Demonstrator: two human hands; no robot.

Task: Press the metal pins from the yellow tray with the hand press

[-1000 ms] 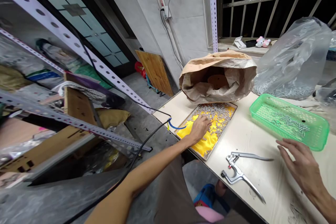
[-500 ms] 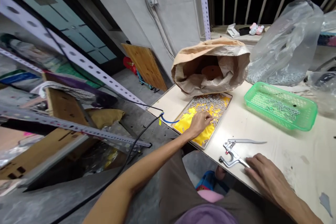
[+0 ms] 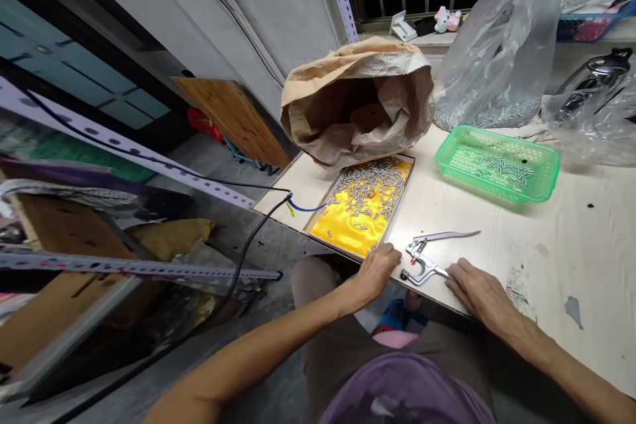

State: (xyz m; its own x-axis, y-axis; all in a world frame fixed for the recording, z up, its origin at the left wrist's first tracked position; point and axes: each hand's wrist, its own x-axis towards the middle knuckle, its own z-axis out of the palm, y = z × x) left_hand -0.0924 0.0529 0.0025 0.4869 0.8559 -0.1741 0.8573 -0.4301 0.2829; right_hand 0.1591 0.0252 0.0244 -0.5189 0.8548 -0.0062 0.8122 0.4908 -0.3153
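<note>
My left hand (image 3: 376,266) rests at the near corner of a metal tray (image 3: 322,204) lined with yellow cloth. Its fingers are pinched together; what they hold is too small to make out. Several small silver metal pieces (image 3: 372,182) lie heaped in the far half of the tray. Silver hand pliers (image 3: 422,262) lie on the pale table (image 3: 546,232) just right of that hand. My right hand (image 3: 476,288) has its fingers closed over the pliers' lower handle near the table's front edge.
An open brown paper sack (image 3: 358,106) lies behind the tray. A green plastic basket (image 3: 491,189) holds more metal pieces, with clear plastic bags (image 3: 497,59) behind it. A black cable (image 3: 258,238) hangs off the table's left edge. Perforated metal shelving (image 3: 149,269) stands left.
My left hand has drawn back from the pile in the tray to the tray's near corner. My right hand came down from beside the basket onto the pliers' handle. The view tilted down.
</note>
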